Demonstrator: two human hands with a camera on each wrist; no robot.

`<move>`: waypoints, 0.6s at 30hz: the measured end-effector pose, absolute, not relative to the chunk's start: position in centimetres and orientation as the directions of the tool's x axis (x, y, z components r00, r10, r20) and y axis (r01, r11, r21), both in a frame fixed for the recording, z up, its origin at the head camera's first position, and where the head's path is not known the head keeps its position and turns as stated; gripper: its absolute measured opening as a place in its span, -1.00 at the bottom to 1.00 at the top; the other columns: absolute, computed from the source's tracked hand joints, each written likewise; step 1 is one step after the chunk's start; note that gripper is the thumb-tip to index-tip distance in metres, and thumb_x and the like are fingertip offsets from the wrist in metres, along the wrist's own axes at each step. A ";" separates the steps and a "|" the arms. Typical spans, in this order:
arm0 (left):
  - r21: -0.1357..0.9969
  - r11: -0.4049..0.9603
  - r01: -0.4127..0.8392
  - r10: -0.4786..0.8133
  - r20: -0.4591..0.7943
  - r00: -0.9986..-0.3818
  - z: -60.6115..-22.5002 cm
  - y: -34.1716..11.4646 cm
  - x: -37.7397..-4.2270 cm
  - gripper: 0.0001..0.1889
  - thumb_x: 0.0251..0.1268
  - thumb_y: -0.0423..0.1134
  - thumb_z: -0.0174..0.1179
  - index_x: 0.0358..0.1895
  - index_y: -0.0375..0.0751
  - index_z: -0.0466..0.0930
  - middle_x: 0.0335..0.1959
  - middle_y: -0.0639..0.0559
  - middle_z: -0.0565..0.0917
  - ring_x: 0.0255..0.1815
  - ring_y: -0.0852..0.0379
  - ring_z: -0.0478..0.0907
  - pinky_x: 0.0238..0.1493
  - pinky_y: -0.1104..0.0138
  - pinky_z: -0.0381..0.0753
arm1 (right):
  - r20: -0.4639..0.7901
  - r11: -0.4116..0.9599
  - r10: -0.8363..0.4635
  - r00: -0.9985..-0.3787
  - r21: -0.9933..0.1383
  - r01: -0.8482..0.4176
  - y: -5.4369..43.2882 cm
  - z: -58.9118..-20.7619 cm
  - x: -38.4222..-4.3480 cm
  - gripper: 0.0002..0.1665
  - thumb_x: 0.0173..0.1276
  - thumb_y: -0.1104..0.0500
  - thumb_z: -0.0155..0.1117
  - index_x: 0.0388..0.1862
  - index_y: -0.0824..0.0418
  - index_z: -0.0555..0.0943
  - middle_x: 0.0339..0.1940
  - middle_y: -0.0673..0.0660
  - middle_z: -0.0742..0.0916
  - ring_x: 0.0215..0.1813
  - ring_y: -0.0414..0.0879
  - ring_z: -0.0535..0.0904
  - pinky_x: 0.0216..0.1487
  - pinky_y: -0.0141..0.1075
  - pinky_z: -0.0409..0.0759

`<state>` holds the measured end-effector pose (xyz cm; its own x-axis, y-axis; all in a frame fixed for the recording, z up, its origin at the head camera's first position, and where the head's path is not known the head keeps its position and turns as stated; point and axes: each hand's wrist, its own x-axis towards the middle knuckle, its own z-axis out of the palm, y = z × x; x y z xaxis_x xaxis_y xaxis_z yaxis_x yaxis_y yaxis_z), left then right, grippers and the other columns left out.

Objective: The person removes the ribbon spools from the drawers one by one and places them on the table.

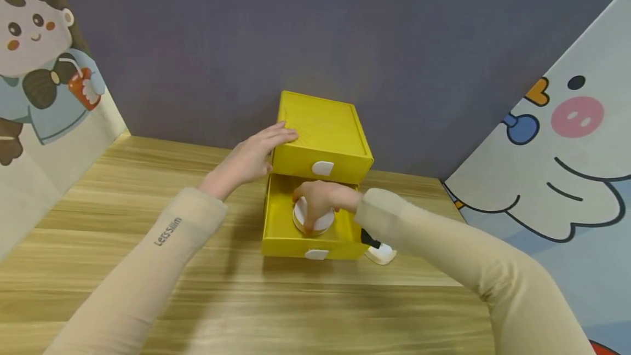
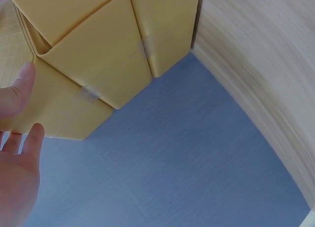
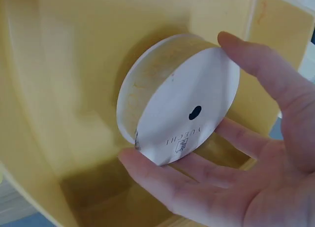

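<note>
A ribbon spool (image 3: 192,104) with white round sides and a small centre hole is in the pulled-out lower drawer (image 1: 276,229) of a yellow drawer box (image 1: 320,125). My right hand (image 1: 320,199) grips the spool by its rim, thumb on one side and fingers on the other, as the right wrist view shows. On the box's top left edge rests my left hand (image 1: 251,155), its fingers laid fairly straight over the top and its thumb lower, by the side. The upper drawer (image 1: 296,161), with a white tab, is closed.
The box stands on a wood-grain table (image 1: 222,295) against a grey-blue back panel (image 1: 236,43). A small white object (image 1: 382,255) lies right of the open drawer, partly hidden by a black piece. Cartoon-printed panels flank both sides.
</note>
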<state>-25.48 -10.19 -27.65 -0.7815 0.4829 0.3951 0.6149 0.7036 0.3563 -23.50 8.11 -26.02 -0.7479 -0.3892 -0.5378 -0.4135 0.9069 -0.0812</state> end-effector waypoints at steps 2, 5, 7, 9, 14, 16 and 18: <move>0.359 0.704 0.613 0.480 0.395 -0.783 -27.7 -10.2 -25.5 -0.16 -0.06 -0.72 0.14 0.40 -0.12 0.31 0.49 -0.01 0.26 0.57 -0.02 0.04 -0.15 0.17 0.65 | -0.543 0.907 -0.388 -0.745 -0.078 -0.415 8.3 -25.6 -23.4 -0.14 0.03 0.08 0.51 0.36 -0.01 0.39 0.42 0.09 0.42 0.15 0.07 0.50 -0.12 0.03 0.69; 0.362 0.705 0.610 0.480 0.389 -0.786 -27.7 -10.2 -25.4 -0.15 -0.05 -0.72 0.14 0.41 -0.10 0.30 0.50 0.00 0.23 0.57 -0.02 0.04 -0.22 0.20 0.65 | -0.537 0.899 -0.400 -0.743 -0.073 -0.431 8.6 -25.0 -23.2 -0.13 0.02 0.06 0.50 0.35 -0.02 0.40 0.41 0.08 0.43 0.14 0.06 0.51 -0.16 -0.02 0.69; 0.367 0.705 0.607 0.479 0.385 -0.789 -27.7 -10.2 -25.3 -0.15 -0.05 -0.72 0.14 0.41 -0.09 0.29 0.51 0.00 0.22 0.57 -0.02 0.04 -0.26 0.22 0.64 | -0.526 0.888 -0.425 -0.737 -0.085 -0.452 9.0 -24.4 -22.9 -0.14 0.01 0.06 0.50 0.35 0.01 0.40 0.39 0.10 0.44 0.14 0.04 0.51 -0.14 -0.07 0.68; 0.371 0.703 0.607 0.478 0.385 -0.789 -27.7 -10.2 -25.3 -0.15 -0.05 -0.72 0.14 0.41 -0.10 0.29 0.51 -0.01 0.22 0.57 -0.02 0.04 -0.27 0.23 0.64 | -0.506 0.870 -0.462 -0.728 -0.100 -0.483 9.4 -23.8 -22.7 -0.15 0.01 0.06 0.48 0.33 0.07 0.42 0.35 0.12 0.48 0.13 0.02 0.51 -0.08 -0.13 0.66; 0.369 0.700 0.612 0.479 0.393 -0.785 -27.7 -10.2 -25.4 -0.15 -0.06 -0.73 0.13 0.41 -0.10 0.29 0.50 -0.01 0.23 0.57 -0.03 0.04 -0.27 0.22 0.63 | -0.457 0.845 -0.517 -0.724 -0.135 -0.518 10.6 -22.0 -21.8 -0.19 0.05 0.05 0.43 0.32 0.15 0.41 0.25 0.16 0.54 0.11 0.02 0.53 0.05 -0.20 0.58; 0.363 0.700 0.615 0.481 0.397 -0.782 -27.7 -10.2 -25.4 -0.15 -0.06 -0.73 0.12 0.41 -0.11 0.30 0.50 -0.02 0.24 0.57 -0.03 0.04 -0.26 0.21 0.62 | -0.444 0.848 -0.516 -0.733 -0.145 -0.509 11.2 -21.2 -21.2 -0.19 0.07 0.03 0.42 0.32 0.14 0.39 0.20 0.16 0.56 0.07 0.01 0.53 0.02 -0.20 0.57; 0.363 0.700 0.616 0.481 0.398 -0.781 -27.7 -10.2 -25.3 -0.15 -0.07 -0.73 0.11 0.41 -0.12 0.30 0.50 -0.03 0.24 0.56 -0.04 0.05 -0.25 0.19 0.62 | -0.426 0.848 -0.521 -0.739 -0.162 -0.505 12.0 -20.5 -20.5 -0.20 0.08 0.03 0.42 0.31 0.14 0.38 0.16 0.16 0.57 0.03 -0.01 0.53 -0.02 -0.23 0.56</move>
<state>-25.32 -10.22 -27.72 -0.7811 0.4810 0.3982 0.6157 0.6996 0.3626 -20.55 12.04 -20.52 -0.7394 -0.5215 -0.4259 -0.5046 0.8480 -0.1623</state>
